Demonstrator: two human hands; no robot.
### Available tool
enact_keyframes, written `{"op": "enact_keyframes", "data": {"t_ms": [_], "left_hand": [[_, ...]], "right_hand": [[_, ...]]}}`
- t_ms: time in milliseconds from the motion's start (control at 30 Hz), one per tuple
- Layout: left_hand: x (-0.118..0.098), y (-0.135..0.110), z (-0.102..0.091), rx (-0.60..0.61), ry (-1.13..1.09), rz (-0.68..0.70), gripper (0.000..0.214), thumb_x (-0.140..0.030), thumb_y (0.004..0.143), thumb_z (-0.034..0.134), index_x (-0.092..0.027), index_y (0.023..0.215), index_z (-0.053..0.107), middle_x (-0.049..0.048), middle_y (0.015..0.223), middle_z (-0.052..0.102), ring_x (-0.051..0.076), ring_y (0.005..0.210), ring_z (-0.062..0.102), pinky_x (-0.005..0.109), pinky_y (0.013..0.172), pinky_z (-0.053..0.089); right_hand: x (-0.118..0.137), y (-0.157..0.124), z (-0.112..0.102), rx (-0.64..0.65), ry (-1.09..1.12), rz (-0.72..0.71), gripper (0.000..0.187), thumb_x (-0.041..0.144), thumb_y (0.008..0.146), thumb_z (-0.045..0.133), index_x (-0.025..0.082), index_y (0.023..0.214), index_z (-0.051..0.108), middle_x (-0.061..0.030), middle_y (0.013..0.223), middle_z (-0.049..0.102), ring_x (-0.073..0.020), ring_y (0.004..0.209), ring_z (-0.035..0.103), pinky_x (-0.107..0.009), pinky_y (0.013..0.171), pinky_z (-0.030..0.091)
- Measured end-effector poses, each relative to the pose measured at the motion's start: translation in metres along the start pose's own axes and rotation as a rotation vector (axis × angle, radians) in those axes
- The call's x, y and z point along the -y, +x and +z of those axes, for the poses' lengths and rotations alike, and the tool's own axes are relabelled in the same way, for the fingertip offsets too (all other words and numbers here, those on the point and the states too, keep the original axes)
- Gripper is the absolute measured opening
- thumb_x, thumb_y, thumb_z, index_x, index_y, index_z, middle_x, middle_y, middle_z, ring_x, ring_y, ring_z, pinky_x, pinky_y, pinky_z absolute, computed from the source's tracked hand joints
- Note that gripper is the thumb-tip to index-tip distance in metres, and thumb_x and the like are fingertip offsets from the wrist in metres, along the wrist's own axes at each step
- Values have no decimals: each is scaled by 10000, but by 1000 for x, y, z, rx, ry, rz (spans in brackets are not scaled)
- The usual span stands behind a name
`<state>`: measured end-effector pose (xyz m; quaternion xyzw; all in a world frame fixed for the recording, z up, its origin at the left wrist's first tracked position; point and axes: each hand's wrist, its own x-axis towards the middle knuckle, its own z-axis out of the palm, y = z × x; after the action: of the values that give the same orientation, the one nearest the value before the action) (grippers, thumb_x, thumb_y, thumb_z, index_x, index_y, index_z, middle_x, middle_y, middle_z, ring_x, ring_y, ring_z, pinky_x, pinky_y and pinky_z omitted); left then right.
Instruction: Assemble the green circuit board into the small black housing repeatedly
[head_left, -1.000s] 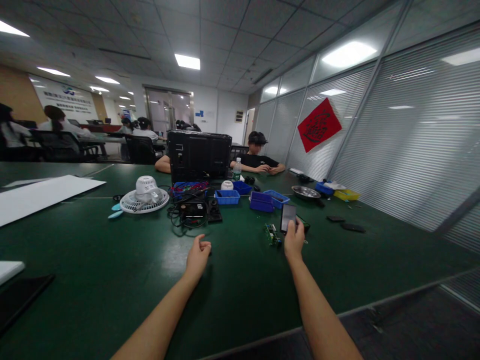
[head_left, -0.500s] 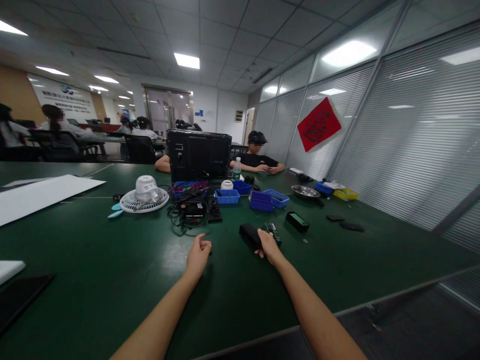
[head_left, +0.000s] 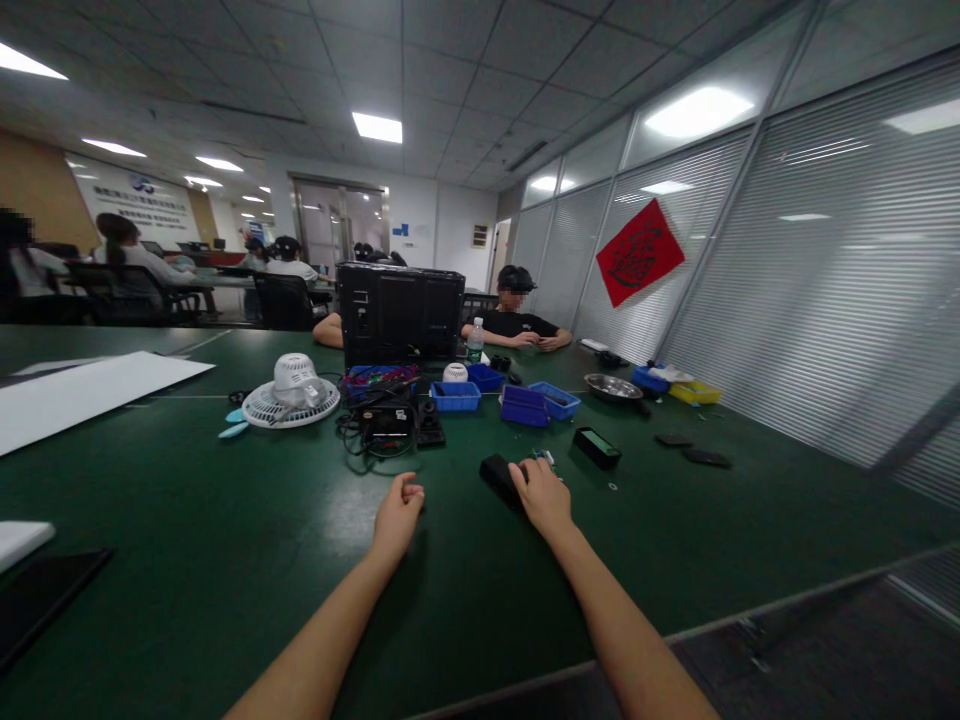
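On the green table, my left hand (head_left: 397,512) rests with loosely bent fingers and nothing visible in it. To its right, a black plastic housing (head_left: 498,476) lies beside my right hand (head_left: 543,494). That hand is palm down with fingers apart, its thumb close to the housing and its fingertips over a green circuit board (head_left: 549,460). Most of the board is hidden under the fingers, so I cannot tell how firmly they touch it. Just beyond sits a black case with a green inside (head_left: 597,447).
A monitor (head_left: 402,312) stands at the back, with cables and a black device (head_left: 386,420) before it. A white fan (head_left: 292,392), blue bins (head_left: 454,396), a metal pan (head_left: 613,388) and flat black pieces (head_left: 706,457) lie around. Across the table sits a person (head_left: 517,315).
My right hand has let go of the black housing and turned palm down over the circuit board. The housing stays on the table. My left hand has barely moved.
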<state>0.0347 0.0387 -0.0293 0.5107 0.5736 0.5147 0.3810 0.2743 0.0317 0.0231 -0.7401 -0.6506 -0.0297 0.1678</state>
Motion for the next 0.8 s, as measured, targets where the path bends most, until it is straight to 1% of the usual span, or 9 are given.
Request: {"op": "enact_keyframes", "data": {"t_ms": [100,167,233,333,433,500,567,700,800], "left_hand": [[-1,0,0,6,13,7,312,-218,689,500,-169,997,504,24,818,612,126,716,590,250,693,458],[-4,-2,0,5,23,6,293,-215,681,502,-164,969,516,29,813,614,130,713,592,255,693,460],[-8,-3,0,2,35,4,271,-206,676,503,-164,943,528,31,807,618,134,715,595,265,703,461],[-10,-3,-1,4,41,3,238,-191,674,504,-166,907,546,31,804,622,138,736,601,273,736,460],[-9,-2,0,20,33,-8,208,-192,673,510,-163,872,564,40,814,627,144,767,605,267,749,458],[-7,0,0,26,28,-8,195,-195,672,515,-162,856,572,42,815,631,146,783,606,261,752,456],[-6,0,1,33,31,5,182,-194,674,517,-166,842,580,37,808,635,145,790,605,257,758,451],[-8,-3,0,44,87,23,164,-195,683,510,-170,823,593,29,793,641,148,776,600,266,761,442],[-11,-5,0,40,157,38,166,-201,689,505,-174,822,601,29,797,637,155,770,590,275,758,435]], "right_hand": [[6,-4,0,-35,-24,-108,432,534,824,381,213,1057,551,-96,1054,526,-210,984,506,-282,775,395],[7,-4,3,-16,-29,-122,420,496,795,460,217,1100,529,-93,1054,527,-214,973,508,-280,763,397],[6,-3,6,4,7,-106,405,447,795,474,222,1130,509,-88,1059,541,-206,922,538,-274,723,405],[1,2,11,54,161,-43,340,427,838,394,192,1019,561,-77,947,610,-180,812,588,-256,674,410],[-3,6,12,192,358,54,460,457,882,239,162,866,591,-54,681,639,-153,597,603,-247,602,421],[-4,7,10,243,424,78,534,472,889,171,155,824,596,-45,588,624,-146,501,586,-252,582,428],[-4,7,7,238,404,69,561,477,889,158,157,784,606,-56,593,631,-151,506,594,-263,599,435],[-2,7,3,203,242,81,586,484,884,164,161,757,637,-107,754,663,-190,643,629,-291,618,441],[-1,7,4,216,155,94,603,503,875,179,152,751,654,-128,800,663,-207,702,630,-297,624,443]]}}
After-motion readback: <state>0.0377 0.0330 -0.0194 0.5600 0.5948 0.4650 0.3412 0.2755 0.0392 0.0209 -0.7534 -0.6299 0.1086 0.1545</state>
